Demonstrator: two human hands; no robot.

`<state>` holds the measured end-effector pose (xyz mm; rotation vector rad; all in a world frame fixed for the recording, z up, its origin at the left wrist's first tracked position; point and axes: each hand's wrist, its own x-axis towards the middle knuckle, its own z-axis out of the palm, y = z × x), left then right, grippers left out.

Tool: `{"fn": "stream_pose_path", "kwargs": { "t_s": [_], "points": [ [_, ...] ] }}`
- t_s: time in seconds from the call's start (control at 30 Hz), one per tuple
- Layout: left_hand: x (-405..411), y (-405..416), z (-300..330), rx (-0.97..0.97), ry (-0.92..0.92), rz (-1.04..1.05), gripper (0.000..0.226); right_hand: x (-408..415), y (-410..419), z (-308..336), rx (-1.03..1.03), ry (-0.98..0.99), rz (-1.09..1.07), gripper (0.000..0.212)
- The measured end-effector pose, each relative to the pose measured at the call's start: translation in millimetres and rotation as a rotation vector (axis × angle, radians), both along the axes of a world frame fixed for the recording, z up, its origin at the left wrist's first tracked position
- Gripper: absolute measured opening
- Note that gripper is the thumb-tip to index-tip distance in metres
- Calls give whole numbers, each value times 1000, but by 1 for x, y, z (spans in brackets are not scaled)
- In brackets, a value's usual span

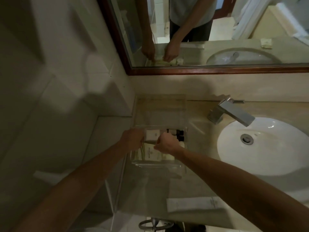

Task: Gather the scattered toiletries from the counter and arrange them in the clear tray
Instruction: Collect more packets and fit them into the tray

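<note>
The clear tray (160, 166) sits on the beige counter against the left wall. Inside it lie a white box (151, 134), dark-capped small bottles (177, 133) and a flat white packet with a logo (150, 154). My left hand (133, 139) is at the tray's left side, fingers closed around the white box's left end. My right hand (164, 143) hovers over the tray's middle, its fingers pinched on the same box's right edge. Both hands hide part of the contents.
A white oval sink (260, 146) with a chrome faucet (232, 113) lies to the right. A white folded packet (194, 204) rests on the counter near the front edge. A wood-framed mirror (217, 69) hangs above. Tiled wall stands at left.
</note>
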<state>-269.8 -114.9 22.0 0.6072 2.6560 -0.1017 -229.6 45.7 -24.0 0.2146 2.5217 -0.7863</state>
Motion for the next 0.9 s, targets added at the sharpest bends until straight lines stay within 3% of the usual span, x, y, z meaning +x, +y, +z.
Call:
{"fn": "stream_pose_path", "kwargs": {
  "t_s": [0.27, 0.57, 0.7, 0.9],
  "points": [
    [-6, -14, -5, -83, 24, -4, 16, 3, -22, -14, -49, 85, -48, 15],
    [-10, -12, -10, -131, 11, -9, 22, 10, -24, -17, -52, 176, -40, 19],
    [-15, 2, 2, -7, 65, 28, 41, 17, 2, 7, -48, 282, -71, 29],
    [5, 75, 31, 199, 167, -18, 48, 40, 82, 55, 53, 511, -58, 32]
  ]
}}
